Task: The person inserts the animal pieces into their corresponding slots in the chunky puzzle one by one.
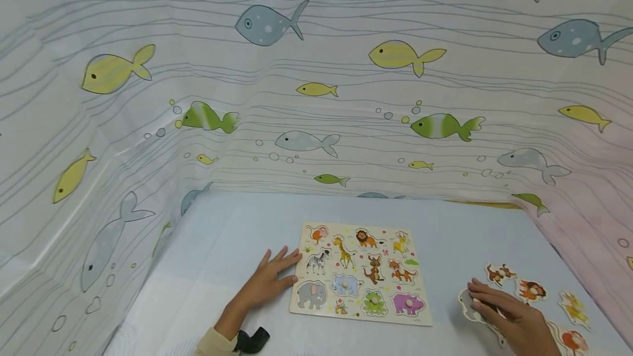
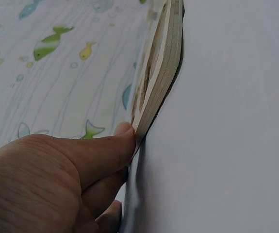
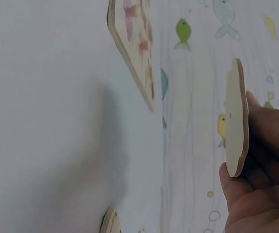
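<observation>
A wooden animal puzzle board (image 1: 358, 279) lies flat on the table. My left hand (image 1: 269, 278) rests at its left side with fingers spread, and in the left wrist view the thumb (image 2: 105, 148) touches the board's edge (image 2: 163, 63). To the right of the board, my right hand (image 1: 514, 315) grips a grey animal puzzle piece (image 1: 467, 305) between thumb and fingers. The right wrist view shows the plain wooden back of this puzzle piece (image 3: 235, 121), held above the table; its picture is mostly hidden by the hand.
Near the right hand lie a brown animal piece (image 1: 499, 273), a lion piece (image 1: 531, 290), a yellow animal piece (image 1: 573, 309) and a monkey piece (image 1: 573, 340). Knobbed frog (image 1: 374, 307) and purple hippo (image 1: 409, 307) pieces sit in the board. Fish-patterned sheeting (image 1: 316, 114) surrounds the table.
</observation>
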Available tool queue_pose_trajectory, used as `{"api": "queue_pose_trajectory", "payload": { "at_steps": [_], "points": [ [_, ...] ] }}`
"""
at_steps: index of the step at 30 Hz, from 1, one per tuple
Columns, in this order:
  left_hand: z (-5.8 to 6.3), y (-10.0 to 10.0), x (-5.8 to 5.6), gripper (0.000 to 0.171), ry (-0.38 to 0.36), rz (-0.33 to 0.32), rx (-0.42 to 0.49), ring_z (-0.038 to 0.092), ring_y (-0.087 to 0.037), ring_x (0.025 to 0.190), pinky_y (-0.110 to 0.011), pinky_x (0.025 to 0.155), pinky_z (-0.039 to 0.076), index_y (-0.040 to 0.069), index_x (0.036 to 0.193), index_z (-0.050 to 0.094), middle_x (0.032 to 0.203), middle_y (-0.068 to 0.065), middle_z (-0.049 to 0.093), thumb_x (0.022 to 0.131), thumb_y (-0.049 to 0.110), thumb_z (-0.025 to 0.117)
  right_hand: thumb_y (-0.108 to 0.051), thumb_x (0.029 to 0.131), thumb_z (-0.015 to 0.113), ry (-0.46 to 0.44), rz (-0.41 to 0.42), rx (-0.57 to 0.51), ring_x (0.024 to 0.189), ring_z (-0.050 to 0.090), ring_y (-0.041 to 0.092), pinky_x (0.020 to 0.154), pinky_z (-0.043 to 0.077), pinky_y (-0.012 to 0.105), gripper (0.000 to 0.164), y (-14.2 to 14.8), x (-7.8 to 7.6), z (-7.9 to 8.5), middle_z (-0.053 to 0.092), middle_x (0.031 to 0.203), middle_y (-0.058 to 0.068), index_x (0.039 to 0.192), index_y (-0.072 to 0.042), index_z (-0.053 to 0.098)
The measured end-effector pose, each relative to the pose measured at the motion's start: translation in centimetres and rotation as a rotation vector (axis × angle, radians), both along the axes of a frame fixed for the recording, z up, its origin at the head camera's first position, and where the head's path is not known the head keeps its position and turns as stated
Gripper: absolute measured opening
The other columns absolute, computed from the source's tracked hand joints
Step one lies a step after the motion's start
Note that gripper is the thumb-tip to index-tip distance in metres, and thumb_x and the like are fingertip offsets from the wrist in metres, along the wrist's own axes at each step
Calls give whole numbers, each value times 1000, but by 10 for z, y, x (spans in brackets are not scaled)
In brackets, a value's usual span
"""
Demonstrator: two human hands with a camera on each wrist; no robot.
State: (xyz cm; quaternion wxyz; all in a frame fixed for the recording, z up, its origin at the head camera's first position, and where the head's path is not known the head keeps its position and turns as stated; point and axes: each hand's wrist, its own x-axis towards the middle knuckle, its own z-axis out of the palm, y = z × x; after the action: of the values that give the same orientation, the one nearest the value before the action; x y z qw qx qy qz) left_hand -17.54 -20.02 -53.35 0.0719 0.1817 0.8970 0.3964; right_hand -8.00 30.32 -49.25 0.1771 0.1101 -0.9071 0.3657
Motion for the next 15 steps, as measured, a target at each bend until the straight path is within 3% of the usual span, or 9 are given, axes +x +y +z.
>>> {"api": "queue_pose_trajectory", "payload": {
  "at_steps": [2,6,9,15],
  "points": [
    [0,0,0,56,-1,-8,4,26,-37,152,-60,126,-3,9,144,54,154,-7,47,93,25,69,-2,85,76,-27,2,-1,117,54,-19,89,48,1,33,-8,-5,0,73,119,-12,117,-11,74],
    [-1,0,0,55,0,-9,6,26,-37,151,-59,126,-3,8,144,54,154,-7,47,93,24,69,-3,85,76,-43,32,-37,119,54,-18,87,50,2,28,-24,-18,0,75,117,0,110,-16,77],
    [-1,0,0,54,2,-6,8,27,-38,151,-59,126,-3,9,143,54,154,-7,47,93,24,69,1,82,77,1,66,-56,120,55,-15,89,49,3,30,-35,-26,-1,76,115,7,108,-15,78],
    [-3,-1,0,55,4,1,-4,26,-35,152,-57,127,-3,13,144,54,154,-3,47,93,24,69,5,79,78,99,138,-64,120,57,-12,93,46,1,34,-54,-38,1,75,116,8,109,-12,78]
  ]
}}
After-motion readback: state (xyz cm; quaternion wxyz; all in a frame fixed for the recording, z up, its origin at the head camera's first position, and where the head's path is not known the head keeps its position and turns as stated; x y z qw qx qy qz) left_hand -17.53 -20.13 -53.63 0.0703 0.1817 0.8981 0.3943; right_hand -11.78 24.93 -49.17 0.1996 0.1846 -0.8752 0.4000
